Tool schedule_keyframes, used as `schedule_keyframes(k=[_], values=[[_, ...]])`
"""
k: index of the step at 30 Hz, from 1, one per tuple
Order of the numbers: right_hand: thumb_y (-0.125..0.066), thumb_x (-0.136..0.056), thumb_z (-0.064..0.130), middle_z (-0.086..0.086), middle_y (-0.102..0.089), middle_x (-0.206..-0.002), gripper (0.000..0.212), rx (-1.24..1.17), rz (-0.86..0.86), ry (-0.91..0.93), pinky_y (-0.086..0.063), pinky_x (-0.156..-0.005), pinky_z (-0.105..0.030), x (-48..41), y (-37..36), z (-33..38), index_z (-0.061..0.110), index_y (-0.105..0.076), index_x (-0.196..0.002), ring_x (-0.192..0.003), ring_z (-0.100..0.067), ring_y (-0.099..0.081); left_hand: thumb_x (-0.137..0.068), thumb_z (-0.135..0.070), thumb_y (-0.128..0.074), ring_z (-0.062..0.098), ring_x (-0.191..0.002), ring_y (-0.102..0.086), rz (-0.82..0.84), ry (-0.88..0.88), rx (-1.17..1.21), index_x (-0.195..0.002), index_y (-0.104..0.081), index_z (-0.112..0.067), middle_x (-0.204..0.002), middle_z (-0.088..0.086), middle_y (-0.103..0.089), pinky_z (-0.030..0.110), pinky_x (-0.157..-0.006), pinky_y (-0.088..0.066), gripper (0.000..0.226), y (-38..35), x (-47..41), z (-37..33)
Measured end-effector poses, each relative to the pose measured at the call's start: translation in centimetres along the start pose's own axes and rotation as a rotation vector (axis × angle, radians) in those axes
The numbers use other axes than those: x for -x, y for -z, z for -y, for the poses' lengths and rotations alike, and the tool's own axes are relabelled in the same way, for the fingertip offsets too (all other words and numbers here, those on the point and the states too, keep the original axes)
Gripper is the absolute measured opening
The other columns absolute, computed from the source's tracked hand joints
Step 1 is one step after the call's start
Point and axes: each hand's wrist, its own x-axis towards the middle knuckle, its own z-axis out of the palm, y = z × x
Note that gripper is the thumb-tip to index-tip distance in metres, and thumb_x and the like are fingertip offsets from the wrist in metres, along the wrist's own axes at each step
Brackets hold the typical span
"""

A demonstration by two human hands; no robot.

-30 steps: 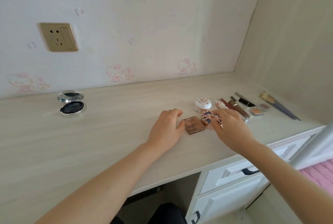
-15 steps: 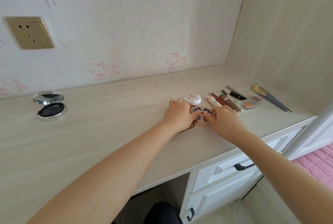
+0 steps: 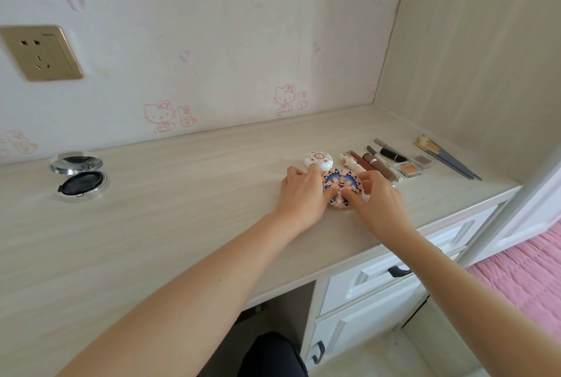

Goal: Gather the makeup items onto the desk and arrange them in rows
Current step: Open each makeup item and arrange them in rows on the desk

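Patterned compact (image 3: pixel 342 185), gripped by left hand (image 3: pixel 302 194), right hand (image 3: pixel 378 203), edges hidden

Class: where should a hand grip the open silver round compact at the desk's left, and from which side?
Probably pinch the open silver round compact by its lower tray's rim, left and right, coming from the near side: its mirrored lid is hinged open on the far, wall side.

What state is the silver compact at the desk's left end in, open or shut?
Open: the silver compact has its lid swung back, and the dark cushion inside is bare.
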Motion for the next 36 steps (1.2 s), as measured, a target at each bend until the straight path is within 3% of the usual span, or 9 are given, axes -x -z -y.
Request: schedule_keyframes(k=[3, 6, 9, 13, 16, 21, 25, 29, 36], values=[[-0.069, -0.085, 0.025, 0.000, -0.059, -0.104, 0.040, -0.073, -0.049, 0.032, -0.036, -0.077, -0.024, 1.1, 0.4, 0.5, 0.011, -0.050, -0.117, -0.101, -0.016, -0.054, -0.092, -0.032, -0.059, 0.029, -0.117, -0.042, -0.020, -0.048, 0.119, -0.120, -0.045, -0.010, -0.111, 0.015, -0.051, 0.045, -0.096, -0.042, 0.039, 0.1, 0.7, 0.0], [-0.069, -0.086, 0.022, 0.003, -0.059, -0.099, 0.030, -0.159, -0.095, 0.055, -0.045, -0.072, -0.022, 1.6, 1.1, 0.7, 0.017, -0.050, -0.108, -0.092, -0.014, -0.057, -0.091, -0.023, -0.062, 0.021, -0.112, -0.046, -0.042, -0.130, 0.232, -0.118, -0.045, -0.012, -0.094, -0.003, -0.048, 0.044, -0.091, -0.046, 0.034, 0.6, 1.2, -0.1], [-0.069, -0.086, 0.019, 0.006, -0.058, -0.099, 0.027, -0.212, -0.087, 0.086, -0.042, -0.061, -0.013, 1.7, 1.9, 1.4, 0.021, -0.050, -0.104, -0.084, -0.009, -0.060, -0.092, -0.019, -0.060, 0.015, -0.100, -0.049, -0.078, -0.157, 0.335, -0.115, -0.047, -0.016, -0.093, -0.006, -0.047, 0.028, -0.082, -0.047, 0.026, 1.4, 1.8, -0.1], [-0.069, -0.085, 0.023, 0.008, -0.061, -0.096, 0.028, -0.280, -0.042, 0.122, -0.055, -0.069, -0.030, 2.0, 2.3, 2.9, 0.023, -0.050, -0.105, -0.088, -0.012, -0.063, -0.091, -0.020, -0.062, 0.012, -0.098, -0.059, -0.119, -0.097, 0.493, -0.110, -0.050, -0.022, -0.106, 0.003, -0.061, 0.010, -0.067, -0.046, 0.023, 2.7, 2.5, 0.6], [-0.069, -0.085, 0.020, -0.001, -0.064, -0.098, 0.025, -0.404, 0.032, 0.089, -0.059, -0.070, -0.036, 2.2, 2.3, 4.7, 0.021, -0.053, -0.105, -0.086, -0.018, -0.067, -0.088, -0.017, -0.065, 0.015, -0.086, -0.067, -0.130, -0.024, 0.691, -0.104, -0.055, -0.022, -0.100, 0.005, -0.067, 0.021, -0.066, -0.054, 0.020, 4.5, 3.5, 1.2], [-0.060, -0.091, 0.009, -0.007, -0.068, -0.088, 0.009, -0.596, 0.153, 0.071, -0.059, -0.062, -0.030, 3.7, 1.9, 8.4, 0.016, -0.059, -0.097, -0.076, -0.014, -0.071, -0.089, -0.013, -0.065, 0.022, -0.086, -0.070, -0.099, 0.101, 0.899, -0.107, -0.057, -0.014, -0.103, 0.015, -0.065, 0.039, -0.072, -0.060, 0.020, 7.8, 6.1, 3.1], [-0.060, -0.091, 0.012, -0.005, -0.071, -0.087, 0.007, -0.569, 0.205, 0.093, -0.060, -0.065, -0.044, 5.2, 0.4, 10.8, 0.018, -0.062, -0.094, -0.074, -0.015, -0.072, -0.090, -0.011, -0.064, 0.022, -0.085, -0.071, -0.088, 0.155, 1.004, -0.111, -0.059, -0.010, -0.103, 0.016, -0.067, 0.033, -0.072, -0.060, 0.021, 10.3, 8.8, 5.2], [-0.061, -0.091, 0.011, -0.003, -0.065, -0.098, 0.007, -0.642, 0.260, 0.047, -0.059, -0.058, -0.030, 6.5, -1.8, 13.1, 0.008, -0.065, -0.096, -0.077, -0.012, -0.070, -0.089, -0.012, -0.064, 0.026, -0.095, -0.070, -0.063, 0.227, 1.116, -0.117, -0.061, -0.008, -0.109, 0.015, -0.068, 0.035, -0.079, -0.058, 0.028, 12.5, 11.3, 7.6], [-0.059, -0.092, 0.010, -0.016, -0.071, -0.095, 0.010, -0.759, 0.464, -0.101, -0.060, -0.067, -0.039, 7.8, -5.6, 16.3, 0.003, -0.064, -0.098, -0.081, -0.025, -0.072, -0.078, 0.003, -0.072, 0.024, -0.107, -0.066, -0.051, 0.232, 1.195, -0.119, -0.063, -0.006, -0.122, 0.006, -0.065, 0.032, -0.087, -0.055, 0.043, 15.2, 15.2, 11.6]])
